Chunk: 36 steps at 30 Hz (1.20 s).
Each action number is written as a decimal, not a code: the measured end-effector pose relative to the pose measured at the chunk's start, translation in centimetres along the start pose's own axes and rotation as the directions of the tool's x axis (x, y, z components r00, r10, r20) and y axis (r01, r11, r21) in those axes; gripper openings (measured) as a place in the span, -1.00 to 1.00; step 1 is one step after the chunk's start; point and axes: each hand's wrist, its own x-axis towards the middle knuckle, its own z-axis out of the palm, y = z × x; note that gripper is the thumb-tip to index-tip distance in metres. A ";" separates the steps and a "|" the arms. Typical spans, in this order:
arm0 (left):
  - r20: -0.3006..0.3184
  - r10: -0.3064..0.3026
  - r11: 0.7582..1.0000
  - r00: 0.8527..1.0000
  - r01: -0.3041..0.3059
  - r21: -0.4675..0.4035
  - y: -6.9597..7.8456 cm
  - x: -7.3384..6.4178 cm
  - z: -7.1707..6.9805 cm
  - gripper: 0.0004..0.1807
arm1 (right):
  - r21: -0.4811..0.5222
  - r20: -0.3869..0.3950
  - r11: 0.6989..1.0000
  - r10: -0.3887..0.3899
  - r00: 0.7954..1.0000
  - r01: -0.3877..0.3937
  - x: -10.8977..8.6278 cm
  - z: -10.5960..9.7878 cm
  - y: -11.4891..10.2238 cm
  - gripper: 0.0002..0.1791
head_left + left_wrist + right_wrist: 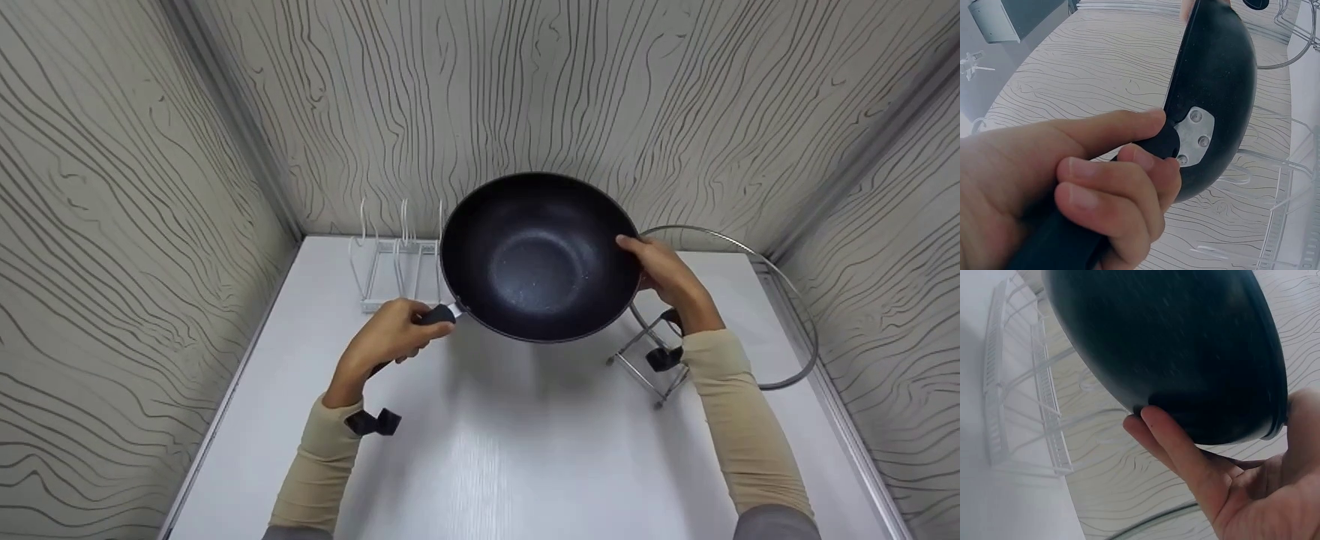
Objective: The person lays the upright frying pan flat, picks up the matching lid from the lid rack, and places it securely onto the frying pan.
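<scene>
A black wok (pixel 536 262) is held up above the table, tilted so that its inside faces the head camera. My left hand (pixel 394 330) grips its black handle (pixel 437 315) close to the metal bracket (pixel 1196 135), fingers curled round it and thumb along the top. On the opposite side my right hand (pixel 667 274) pinches the rim, thumb on the inner edge. In the right wrist view the fingers (pixel 1176 444) of that hand lie against the wok's dark outer wall (pixel 1174 354).
Behind the wok on the left stands a white wire rack (pixel 401 277), partly hidden. A glass lid (pixel 806 315) with a metal rim leans in a small metal stand (pixel 645 367) at right, partly behind my right arm. Wood-patterned panels (pixel 487 90) enclose the white table (pixel 480 450).
</scene>
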 end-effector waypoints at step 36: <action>-0.087 -0.004 0.956 0.996 0.029 0.291 -0.1 -0.2 -0.7 -0.63 | -0.188 -0.101 0.978 -0.105 0.989 0.085 -2.7 0.3 1.4 -0.59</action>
